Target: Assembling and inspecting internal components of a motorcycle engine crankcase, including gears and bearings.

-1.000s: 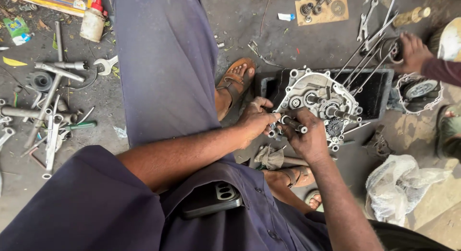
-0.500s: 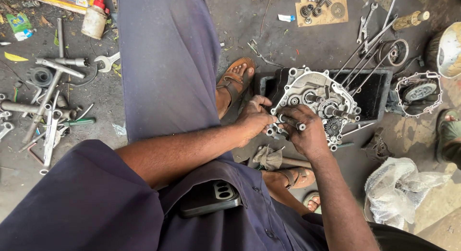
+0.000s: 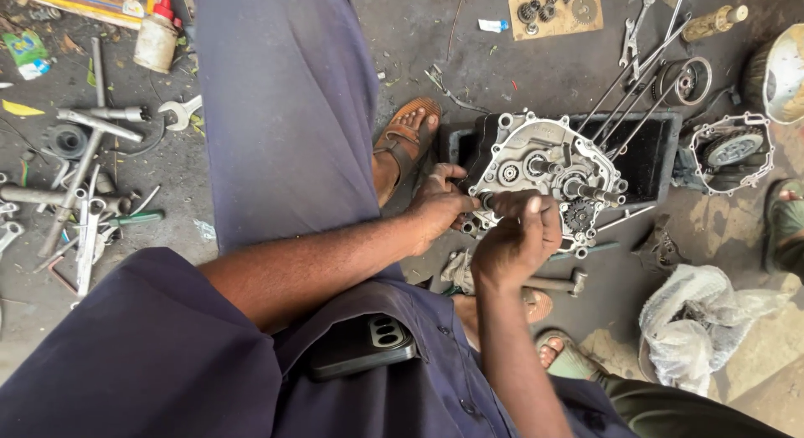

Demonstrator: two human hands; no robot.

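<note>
Your left hand [image 3: 440, 205] rests against the left edge of the crankcase [image 3: 548, 174], fingers curled and pressed to the metal; whether they pinch anything there is hidden. Your right hand [image 3: 517, 237] sits at the lower left of the crankcase, fingers closed around a short dark shaft [image 3: 502, 202] that points toward your left hand. The two hands almost touch.

The crankcase lies flat on the floor, half over a black tray [image 3: 653, 153], with gears and shafts standing up from its face. Long rods [image 3: 636, 95] lean out of the tray toward the upper right. A round cover [image 3: 727, 149] lies just right of the tray, and a white plastic bag [image 3: 695, 321] lies lower right. A hammer [image 3: 553, 281] lies under your right wrist.

Your sandalled foot [image 3: 406, 145] stands just left of the crankcase. Far left, spanners and sockets [image 3: 75, 195] are scattered on the floor, with a white bottle [image 3: 157, 38] above them. A phone [image 3: 360, 344] shows in your pocket.
</note>
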